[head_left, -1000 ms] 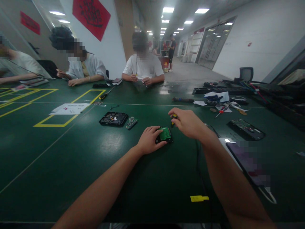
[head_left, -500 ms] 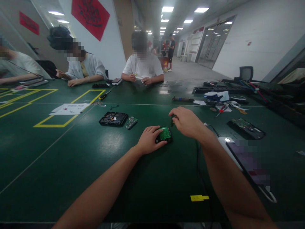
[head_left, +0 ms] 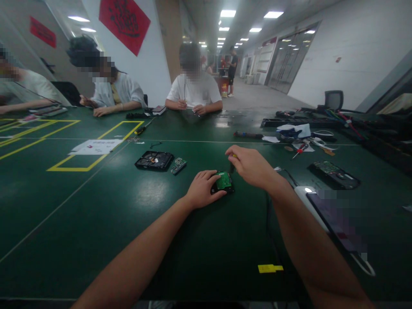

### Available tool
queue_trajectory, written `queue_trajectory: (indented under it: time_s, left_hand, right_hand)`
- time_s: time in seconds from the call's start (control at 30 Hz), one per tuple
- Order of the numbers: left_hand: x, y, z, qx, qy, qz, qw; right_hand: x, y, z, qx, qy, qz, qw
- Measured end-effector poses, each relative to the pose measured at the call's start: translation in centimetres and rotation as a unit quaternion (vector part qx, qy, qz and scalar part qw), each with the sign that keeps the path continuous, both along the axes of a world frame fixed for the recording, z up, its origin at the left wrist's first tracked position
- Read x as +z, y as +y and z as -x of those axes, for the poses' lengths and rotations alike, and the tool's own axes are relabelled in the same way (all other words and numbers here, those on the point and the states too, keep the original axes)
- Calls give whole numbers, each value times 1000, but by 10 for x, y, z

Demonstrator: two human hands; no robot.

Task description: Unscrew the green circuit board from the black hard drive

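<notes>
My left hand [head_left: 202, 189] grips a small hard drive [head_left: 230, 189] and holds it against the green table. The drive's green circuit board [head_left: 223, 180] faces up, partly covered by my fingers. Just beyond the drive's far right corner, my right hand [head_left: 247, 165] is closed around a screwdriver [head_left: 232, 165], whose yellow and dark handle is mostly hidden by the fingers. I cannot tell whether its tip touches the drive. To the left lie an opened black drive casing [head_left: 153, 160] and a loose circuit board [head_left: 178, 165].
Another drive [head_left: 334, 174] and a phone [head_left: 331, 219] lie to my right, with a black cable near my forearm. A red screwdriver [head_left: 301, 150], papers and wires are scattered beyond. A yellow screwdriver [head_left: 141, 128] lies far left. Several people sit across the table [head_left: 96, 240].
My right hand has risen slightly with the screwdriver, its knuckles shifting a little left. My left hand stays on the hard drive. The whole view has shifted slightly.
</notes>
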State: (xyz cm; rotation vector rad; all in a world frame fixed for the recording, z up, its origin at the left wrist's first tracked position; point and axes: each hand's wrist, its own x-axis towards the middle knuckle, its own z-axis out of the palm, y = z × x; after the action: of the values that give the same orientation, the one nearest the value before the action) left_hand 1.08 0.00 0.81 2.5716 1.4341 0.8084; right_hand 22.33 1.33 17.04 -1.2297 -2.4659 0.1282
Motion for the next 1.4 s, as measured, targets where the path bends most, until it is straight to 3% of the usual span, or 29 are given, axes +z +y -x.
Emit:
queue_trajectory:
  time_s: [0.4, 0.67, 0.83, 1.03, 1.4]
  left_hand:
    - [-1, 0, 1, 0, 0, 4, 1000]
    - [1, -1, 0, 1, 3, 1, 1000]
    - [-3, 1, 1, 0, 4, -4, 1000]
    - [-4, 1, 1, 2, 2, -7, 1000]
    - [0, 0, 1, -1, 5, 0, 1000]
  right_hand:
    - [2, -1, -2, -50, -7, -17, 999]
    - [3, 0, 0, 58, 15, -7, 998]
    - [2, 3, -2, 16, -2, -2, 1000]
    - [3, 2, -7, 30, 23, 14, 999]
    - [1, 3, -6, -23, 2, -11, 1000]
